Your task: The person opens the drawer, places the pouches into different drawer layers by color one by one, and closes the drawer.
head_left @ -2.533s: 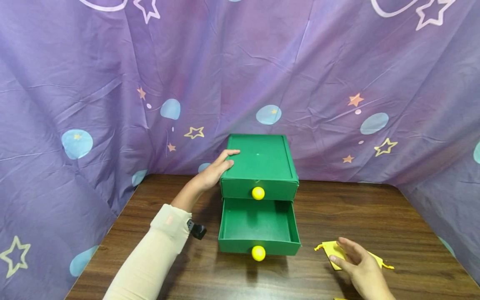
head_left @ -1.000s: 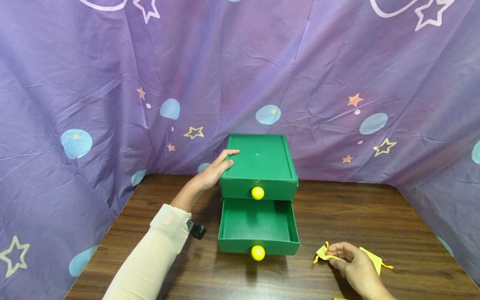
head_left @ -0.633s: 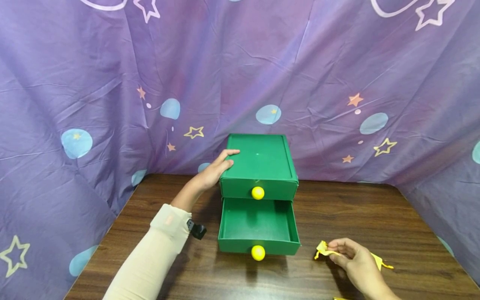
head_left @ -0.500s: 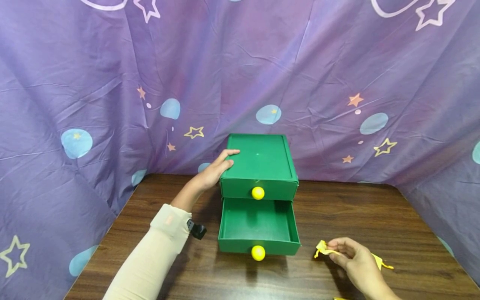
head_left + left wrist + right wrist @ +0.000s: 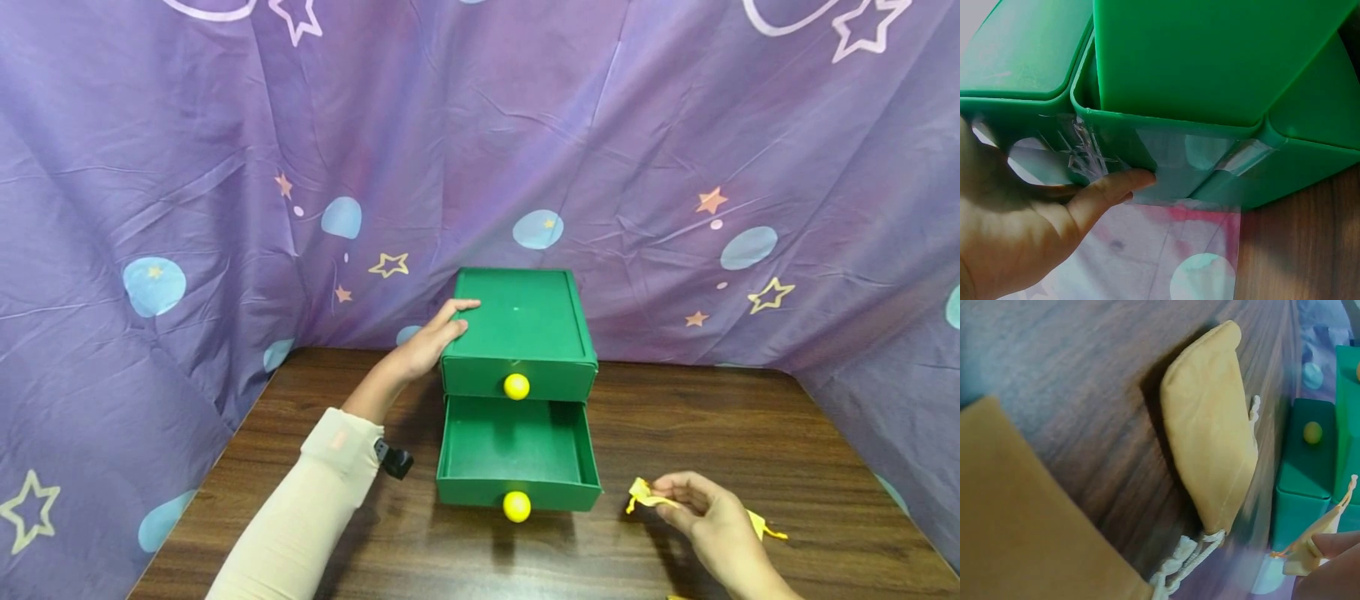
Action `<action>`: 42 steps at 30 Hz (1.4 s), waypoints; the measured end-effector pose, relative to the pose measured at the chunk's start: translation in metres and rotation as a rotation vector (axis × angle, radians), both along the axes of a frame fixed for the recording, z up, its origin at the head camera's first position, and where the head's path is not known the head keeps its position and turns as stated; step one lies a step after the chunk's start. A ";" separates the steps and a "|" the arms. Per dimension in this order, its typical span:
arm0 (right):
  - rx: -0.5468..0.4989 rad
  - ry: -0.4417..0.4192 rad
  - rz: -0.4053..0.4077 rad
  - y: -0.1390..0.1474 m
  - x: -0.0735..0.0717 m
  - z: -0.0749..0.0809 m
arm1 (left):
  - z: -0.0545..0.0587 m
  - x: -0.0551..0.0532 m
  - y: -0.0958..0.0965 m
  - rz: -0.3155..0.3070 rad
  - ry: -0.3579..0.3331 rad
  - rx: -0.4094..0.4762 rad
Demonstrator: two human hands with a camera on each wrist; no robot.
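A green two-drawer cabinet (image 5: 517,317) stands on the table, its upper drawer closed and its lower drawer (image 5: 517,454) pulled out with a bare inside. My left hand (image 5: 429,346) rests against the cabinet's left side, a finger over the top edge; in the left wrist view its thumb (image 5: 1116,187) lies along the side wall. My right hand (image 5: 716,525), right of the drawer, pinches a small yellow drawstring pouch (image 5: 641,493) between thumb and fingers. Part of another yellow pouch (image 5: 759,525) shows behind that hand, and the right wrist view has a pouch (image 5: 1210,431) lying on the table.
Yellow round knobs (image 5: 516,387) stick out from the drawer fronts. A larger-looking yellow pouch (image 5: 1035,519) fills the near corner of the right wrist view. Behind the wooden table (image 5: 712,425) hangs a purple curtain (image 5: 630,167) with stars.
My right hand has gone from hovering over the yellow pouch to pinching it, then shifted slightly farther forward with it. The left hand and cabinet look unchanged.
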State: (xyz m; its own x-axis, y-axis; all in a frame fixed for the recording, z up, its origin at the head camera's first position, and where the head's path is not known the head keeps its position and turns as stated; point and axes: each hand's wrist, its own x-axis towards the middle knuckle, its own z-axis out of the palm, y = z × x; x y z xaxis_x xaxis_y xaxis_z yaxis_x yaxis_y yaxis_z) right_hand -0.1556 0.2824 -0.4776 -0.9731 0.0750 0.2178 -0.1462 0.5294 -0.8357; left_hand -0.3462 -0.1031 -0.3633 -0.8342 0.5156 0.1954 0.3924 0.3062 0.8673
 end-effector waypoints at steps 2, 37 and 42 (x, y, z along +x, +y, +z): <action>0.006 -0.004 -0.004 -0.001 0.000 0.002 | 0.000 0.000 0.000 0.001 -0.003 0.000; -0.034 0.087 0.050 -0.022 0.002 0.038 | 0.000 0.001 -0.001 -0.002 -0.012 0.001; -0.026 0.132 0.072 -0.025 0.000 0.045 | 0.000 0.001 0.000 0.001 -0.008 0.002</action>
State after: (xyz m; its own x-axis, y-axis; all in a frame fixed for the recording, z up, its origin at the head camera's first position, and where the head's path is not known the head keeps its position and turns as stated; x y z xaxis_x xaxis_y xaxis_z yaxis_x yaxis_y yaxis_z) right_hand -0.1554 0.2573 -0.4327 -0.9393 0.0133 0.3429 -0.2924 0.4924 -0.8198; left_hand -0.3451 -0.1036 -0.3629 -0.8362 0.5146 0.1895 0.3849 0.3048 0.8712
